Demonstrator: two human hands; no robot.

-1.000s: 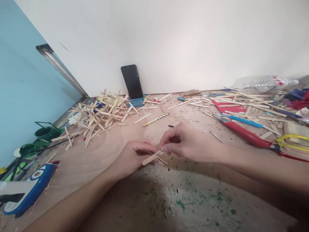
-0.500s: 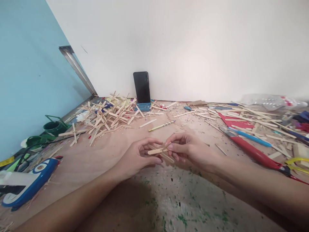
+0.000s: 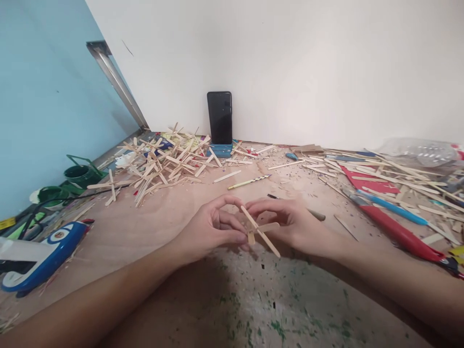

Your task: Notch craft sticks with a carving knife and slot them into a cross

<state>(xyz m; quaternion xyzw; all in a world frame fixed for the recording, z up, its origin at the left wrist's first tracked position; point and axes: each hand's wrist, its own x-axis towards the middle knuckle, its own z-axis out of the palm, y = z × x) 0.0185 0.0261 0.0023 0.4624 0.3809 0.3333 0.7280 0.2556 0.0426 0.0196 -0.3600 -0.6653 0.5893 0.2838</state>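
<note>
Between both hands is a piece made of crossed wooden craft sticks [image 3: 268, 242], one stick slanting down toward me. My left hand [image 3: 212, 229] curves round its left side, thumb and fingers closed at the sticks' end. At the right side, the fingers of my right hand [image 3: 295, 224] are bent behind the piece and partly hidden by it. A slim knife-like tool [image 3: 317, 214] lies behind my right hand, its middle covered. Just beyond the hands rests a patterned pencil [image 3: 248, 182].
A heap of crossed craft sticks [image 3: 174, 159] covers the back left. A black phone [image 3: 220, 118] stands in a blue holder [image 3: 222, 151] against the wall. Blue tape dispenser [image 3: 54, 253] sits left; a red-handled tool [image 3: 402, 232], loose sticks and a plastic bottle [image 3: 422, 151] lie right.
The craft-stick piece has turned in my hands, so one stick now slants down to the right. My right fingers have shifted behind it. The whole view has tilted slightly down.
</note>
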